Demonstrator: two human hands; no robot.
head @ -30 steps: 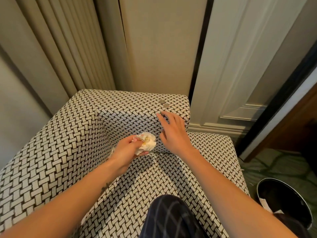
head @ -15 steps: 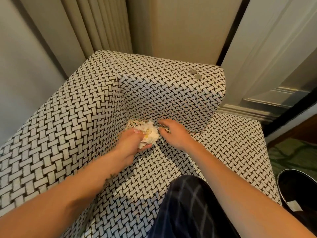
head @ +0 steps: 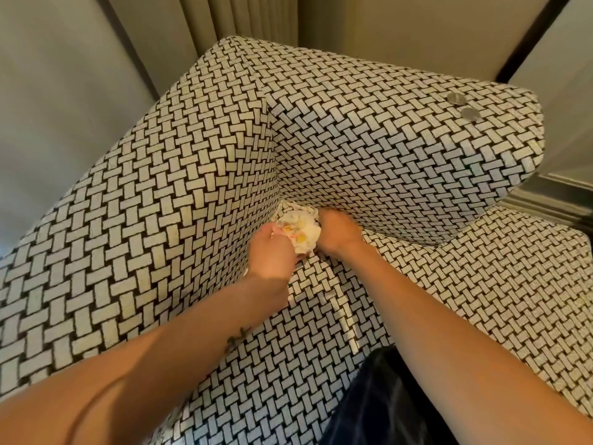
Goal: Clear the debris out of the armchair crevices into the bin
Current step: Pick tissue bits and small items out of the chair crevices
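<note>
The armchair (head: 192,187) has black-and-white woven upholstery. At the inner corner where the seat meets the back and arm, my left hand (head: 272,252) grips a crumpled white paper wad (head: 305,234) with yellow and pink marks. More of the crumpled paper (head: 290,213) lies right in the corner crevice. My right hand (head: 338,232) is just right of the wad, its fingers pushed down into the crevice under the armrest and hidden from sight. The bin is out of view.
Two round silver coins (head: 462,106) lie on top of the right armrest. Beige curtains (head: 237,17) and a wall stand behind the chair. A dark checked trouser leg (head: 385,406) rests on the seat's front. A skirting board (head: 558,200) runs at right.
My right hand came down from the armrest face and dug its fingers into the crevice. The left hand carried the wad down into the corner. The view tilted down and the bin left the frame.
</note>
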